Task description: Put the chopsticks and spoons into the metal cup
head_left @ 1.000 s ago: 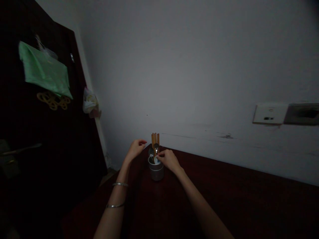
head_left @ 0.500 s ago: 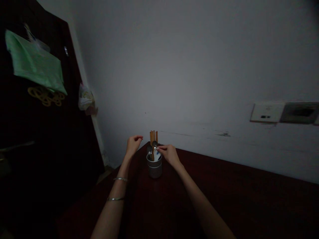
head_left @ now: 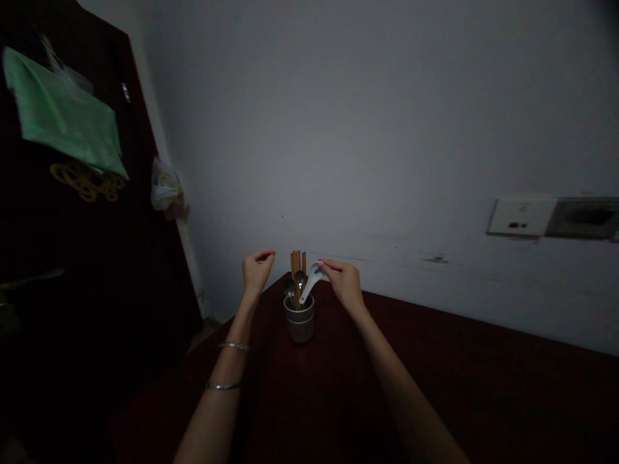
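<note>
My right hand [head_left: 344,281] pinches a white ceramic soup spoon [head_left: 312,283] with a blue mark by its bowl end. The spoon slants down to the left, its handle tip at the mouth of a grey cylindrical utensil holder [head_left: 300,325]. Wooden chopsticks [head_left: 298,263] and metal spoons [head_left: 289,287] stand in the holder, bowls up. My left hand [head_left: 255,274] hovers to the left of the holder, apart from it, with thumb and fingertips drawn together and nothing visible between them. Two silver bangles [head_left: 235,346] circle the left forearm.
The holder stands on a dark red table [head_left: 411,361] near its far corner, close to a pale wall [head_left: 362,148]. Sockets [head_left: 522,217] sit on the wall at right. At left is a dark door [head_left: 145,277] with a green cloth [head_left: 68,116] hanging on it.
My right hand has moved up and to the right, lifting the white spoon so that most of it is now above the holder. My left hand stays nearly in place, slightly higher.
</note>
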